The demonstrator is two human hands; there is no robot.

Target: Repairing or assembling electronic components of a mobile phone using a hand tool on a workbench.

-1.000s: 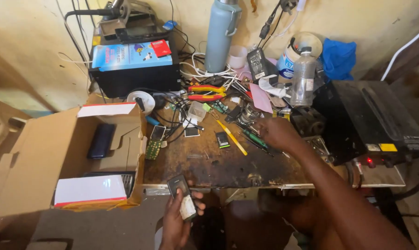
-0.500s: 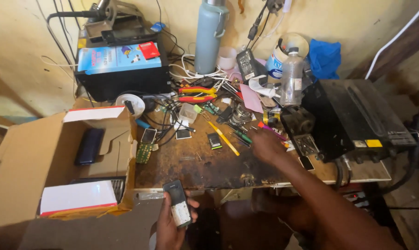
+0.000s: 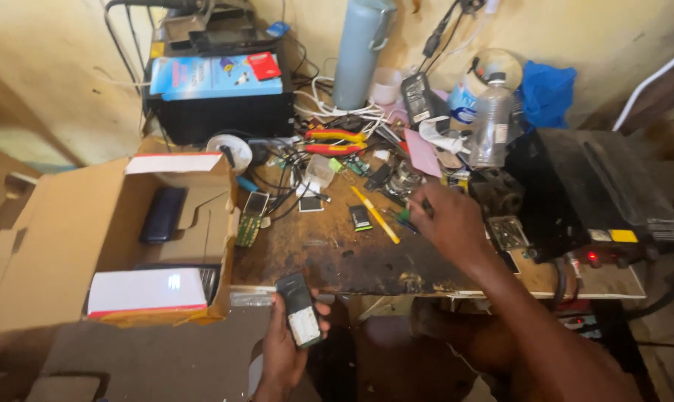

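Head view: left hand (image 3: 281, 350) grips an opened phone (image 3: 298, 311) below the desk's (image 3: 352, 257) front edge, while right hand (image 3: 449, 223) closes on a green-handled tool (image 3: 410, 214), pickup needing firm grasp.

Both arms are bare from what shows of them; no sleeve, glove, watch or ring is visible. The left hand (image 3: 285, 350) appears at the lower centre of the frame, its wrist cut off by the bottom edge. The right hand (image 3: 450, 223) sits right of centre, its forearm running to the lower right corner. Bare knees show faintly in shadow at bottom centre.
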